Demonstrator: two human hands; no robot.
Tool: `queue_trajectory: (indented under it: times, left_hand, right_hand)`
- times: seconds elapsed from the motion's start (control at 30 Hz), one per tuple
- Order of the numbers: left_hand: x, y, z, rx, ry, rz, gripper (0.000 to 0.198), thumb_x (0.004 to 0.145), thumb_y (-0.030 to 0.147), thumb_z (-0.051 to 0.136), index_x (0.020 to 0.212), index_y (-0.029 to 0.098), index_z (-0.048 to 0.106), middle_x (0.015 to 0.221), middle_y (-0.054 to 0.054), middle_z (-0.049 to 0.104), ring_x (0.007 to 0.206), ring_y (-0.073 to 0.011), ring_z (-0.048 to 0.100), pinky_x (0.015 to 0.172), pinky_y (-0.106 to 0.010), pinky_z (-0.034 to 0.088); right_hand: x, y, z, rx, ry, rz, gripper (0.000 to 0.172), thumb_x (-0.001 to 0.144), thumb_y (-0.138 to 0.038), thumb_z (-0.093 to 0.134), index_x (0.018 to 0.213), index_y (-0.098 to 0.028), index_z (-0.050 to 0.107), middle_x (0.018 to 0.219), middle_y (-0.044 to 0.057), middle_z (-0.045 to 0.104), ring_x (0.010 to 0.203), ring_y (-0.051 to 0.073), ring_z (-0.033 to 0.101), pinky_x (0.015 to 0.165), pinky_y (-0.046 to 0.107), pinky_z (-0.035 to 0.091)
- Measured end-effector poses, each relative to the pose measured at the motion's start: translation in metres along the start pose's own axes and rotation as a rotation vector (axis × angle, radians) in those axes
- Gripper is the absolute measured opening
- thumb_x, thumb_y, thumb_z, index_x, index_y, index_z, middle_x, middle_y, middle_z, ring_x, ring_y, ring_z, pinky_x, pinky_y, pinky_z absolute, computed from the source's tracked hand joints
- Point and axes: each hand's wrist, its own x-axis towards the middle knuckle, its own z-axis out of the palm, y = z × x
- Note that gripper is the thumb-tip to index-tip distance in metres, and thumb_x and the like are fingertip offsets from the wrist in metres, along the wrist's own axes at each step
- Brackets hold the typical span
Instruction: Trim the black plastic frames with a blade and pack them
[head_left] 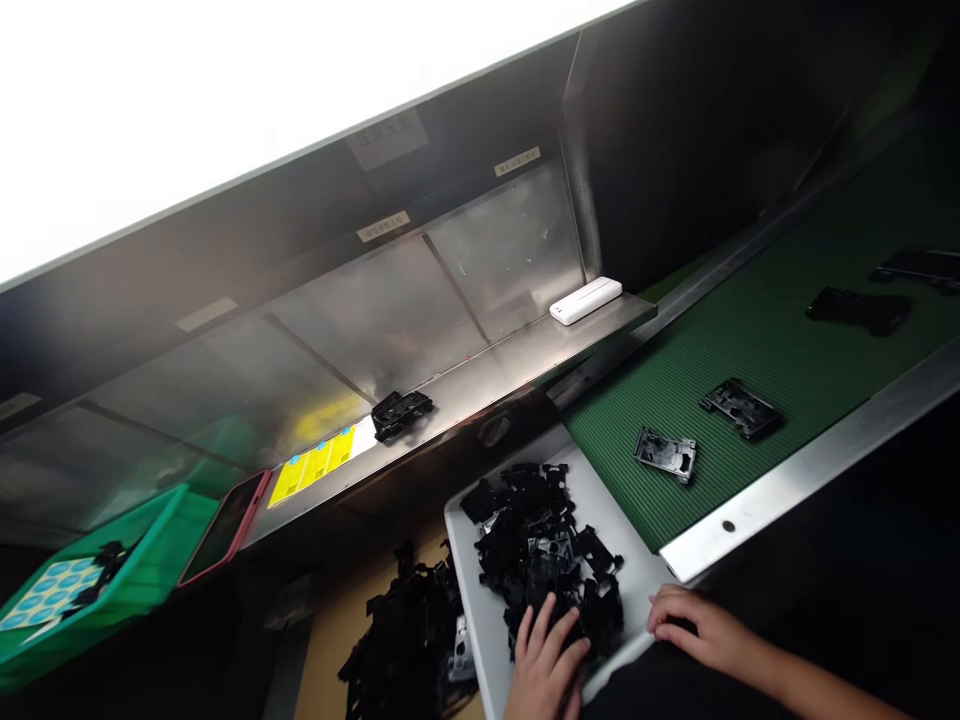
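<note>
Many parts left in the tray, five o'clock, four visible on the belt, three o'clock, so work looks far from done; left hand spread on the heap, right hand curled by the rim, grip unclear.

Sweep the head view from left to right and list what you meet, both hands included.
Green bin, red-edged flat item, yellow sheet, black piece on the shelf, left hand over the black parts in the pale tray, right hand at the tray's edge.
</note>
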Motion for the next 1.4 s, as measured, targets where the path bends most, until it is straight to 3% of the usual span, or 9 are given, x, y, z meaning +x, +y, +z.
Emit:
queue_trajectory:
  times: [0.2,0.3,0.53,0.77,0.93,1.13,1.4]
  left_hand:
    - [-0.026,0.004,0.023,0.097,0.219,-0.483,0.055,0.09,0.016,0.054,0.143,0.029,0.051,0.152,-0.009,0.052,0.15,-0.034,0.034,0.112,-0.061,0.042]
    - [-0.026,0.001,0.024,0.019,0.203,-0.64,0.059,0.094,0.025,0.053,0.151,0.026,0.039,0.159,-0.014,0.041,0.152,-0.0359,0.027,0.113,-0.063,0.04]
    - [-0.024,-0.016,0.012,-0.107,0.106,-0.72,0.057,0.096,0.033,0.051,0.152,0.031,0.038,0.161,-0.012,0.037,0.153,-0.0382,0.023,0.116,-0.067,0.031]
    - [-0.023,-0.013,0.008,-0.195,0.075,-0.717,0.055,0.095,0.038,0.054,0.148,0.03,0.044,0.161,-0.01,0.038,0.154,-0.0365,0.02,0.119,-0.065,0.026]
    - [-0.022,-0.01,0.009,-0.235,0.081,-0.723,0.047,0.097,0.038,0.051,0.142,0.029,0.049,0.157,-0.007,0.042,0.152,-0.0328,0.025,0.12,-0.059,0.03]
    - [-0.023,-0.009,0.008,-0.244,0.128,-0.718,0.043,0.097,0.034,0.049,0.139,0.026,0.052,0.151,-0.009,0.049,0.147,-0.0308,0.033,0.119,-0.057,0.033]
    - [-0.027,-0.008,0.013,-0.24,0.203,-0.75,0.04,0.096,0.031,0.05,0.135,0.025,0.057,0.144,-0.011,0.056,0.143,-0.0312,0.043,0.116,-0.058,0.04]
  right_hand:
    - [-0.002,-0.001,-0.004,0.028,-0.007,0.005,0.023,0.096,-0.039,0.06,0.095,-0.023,0.077,0.096,0.008,0.073,0.098,0.024,0.07,0.096,0.037,0.052]
    - [-0.002,-0.004,-0.006,0.042,-0.027,0.008,0.024,0.096,-0.04,0.06,0.094,-0.022,0.077,0.095,0.008,0.073,0.096,0.024,0.07,0.094,0.037,0.053]
    - [0.002,-0.012,-0.005,0.077,-0.1,0.05,0.032,0.096,-0.048,0.059,0.091,-0.02,0.075,0.092,0.008,0.076,0.094,0.025,0.071,0.095,0.04,0.053]
    - [0.001,-0.018,-0.012,0.134,-0.117,0.117,0.035,0.094,-0.054,0.06,0.093,-0.021,0.073,0.091,0.007,0.076,0.097,0.026,0.071,0.097,0.041,0.053]
    - [-0.002,-0.016,-0.011,0.143,-0.088,0.163,0.04,0.092,-0.059,0.06,0.095,-0.021,0.073,0.092,0.008,0.077,0.105,0.028,0.071,0.103,0.044,0.051]
    - [-0.004,-0.016,-0.007,0.124,-0.024,0.17,0.042,0.091,-0.06,0.061,0.098,-0.021,0.075,0.092,0.009,0.078,0.106,0.029,0.071,0.1,0.041,0.054]
    - [0.0,-0.019,0.007,0.036,0.035,0.108,0.036,0.091,-0.055,0.063,0.092,-0.023,0.079,0.091,0.008,0.078,0.092,0.027,0.074,0.09,0.037,0.059]
